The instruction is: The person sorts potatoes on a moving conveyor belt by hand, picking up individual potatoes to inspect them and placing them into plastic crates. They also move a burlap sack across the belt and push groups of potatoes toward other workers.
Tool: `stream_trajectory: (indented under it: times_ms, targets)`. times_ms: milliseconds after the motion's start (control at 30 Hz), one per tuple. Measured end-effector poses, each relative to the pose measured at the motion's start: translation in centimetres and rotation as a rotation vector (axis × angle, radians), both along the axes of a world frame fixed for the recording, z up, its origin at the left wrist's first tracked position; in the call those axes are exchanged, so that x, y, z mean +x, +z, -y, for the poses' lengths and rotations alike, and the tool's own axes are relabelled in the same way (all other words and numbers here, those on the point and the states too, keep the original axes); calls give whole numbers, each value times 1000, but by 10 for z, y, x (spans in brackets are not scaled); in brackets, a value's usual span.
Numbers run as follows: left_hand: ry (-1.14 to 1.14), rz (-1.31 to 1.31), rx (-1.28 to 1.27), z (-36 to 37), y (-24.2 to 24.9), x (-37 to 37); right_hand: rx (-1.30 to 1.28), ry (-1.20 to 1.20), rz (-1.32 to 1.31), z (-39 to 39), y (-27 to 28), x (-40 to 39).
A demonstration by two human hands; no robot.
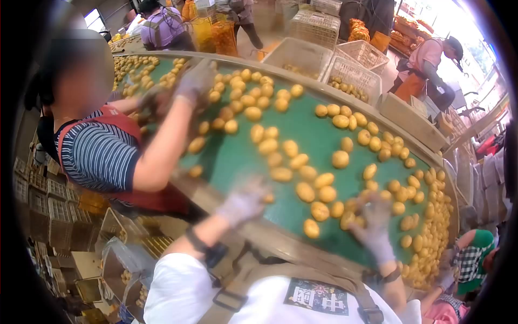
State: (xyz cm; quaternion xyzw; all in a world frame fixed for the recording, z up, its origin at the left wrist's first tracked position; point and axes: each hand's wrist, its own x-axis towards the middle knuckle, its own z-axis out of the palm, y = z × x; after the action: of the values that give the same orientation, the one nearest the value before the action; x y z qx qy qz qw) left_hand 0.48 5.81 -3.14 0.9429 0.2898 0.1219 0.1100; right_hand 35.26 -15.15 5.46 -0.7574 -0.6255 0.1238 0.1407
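Note:
Many yellow potatoes [305,191] lie spread over a green belt [226,162]. My left hand [245,201], in a pale glove, is over the near edge of the belt, smeared by motion, with one potato beside its fingers. My right hand [372,224], also gloved, reaches over the belt among potatoes; its fingers are bent and blurred, close to several potatoes, and whether they grip one is unclear.
A co-worker [108,146] in a striped shirt reaches over the belt at the left. White crates [353,81] stand beyond the far rim. Potatoes crowd the belt's right end [431,227], near other people's arms. A crate [116,229] stands at lower left.

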Motion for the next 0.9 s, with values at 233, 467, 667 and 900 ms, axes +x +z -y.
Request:
stream_trajectory:
  times_ms: [233,467,667,900]
  targets:
    - [576,64,153,-12,22,-97,26,94,176,-45,-16,19]
    - [637,72,93,0,11,-90,455,248,142,-237,15,6]
    - [649,99,69,-9,13,-89,353,286,44,-368,-14,-23]
    - [669,193,41,-17,12,-89,140,190,-128,-432,-24,-5]
